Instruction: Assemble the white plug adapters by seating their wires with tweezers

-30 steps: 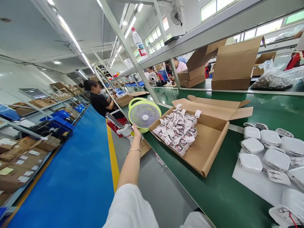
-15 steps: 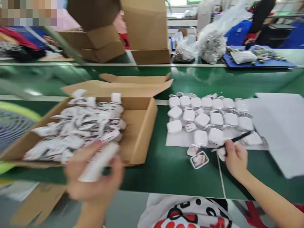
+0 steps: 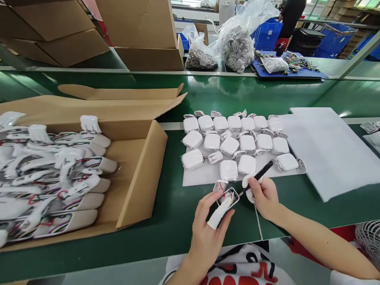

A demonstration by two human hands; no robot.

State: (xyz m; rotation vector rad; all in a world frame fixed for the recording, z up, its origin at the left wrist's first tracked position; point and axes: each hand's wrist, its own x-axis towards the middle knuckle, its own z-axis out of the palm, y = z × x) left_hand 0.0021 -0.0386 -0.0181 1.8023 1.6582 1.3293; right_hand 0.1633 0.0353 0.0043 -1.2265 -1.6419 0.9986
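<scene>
My left hand [image 3: 209, 227], with a white cot on one finger, pinches a small open white housing [image 3: 228, 196] with coloured wires inside, low over the green bench. My right hand [image 3: 263, 196] grips a thin black tool [image 3: 259, 174] whose lower end points at that housing. Just beyond lies a white sheet [image 3: 204, 174] covered with several closed white housings [image 3: 228, 145].
An open cardboard box [image 3: 139, 174] at left holds several wired white parts [image 3: 56, 174]. A blank white foam sheet [image 3: 326, 146] lies at right. Across the green belt [image 3: 237, 93] stand cardboard boxes [image 3: 148, 35], bags of parts [image 3: 236, 39] and a blue tray [image 3: 291, 71].
My view swung from the aisle and fan to the bench. My left hand came in from the left and took hold of the open housing. My right hand stays on the black tool.
</scene>
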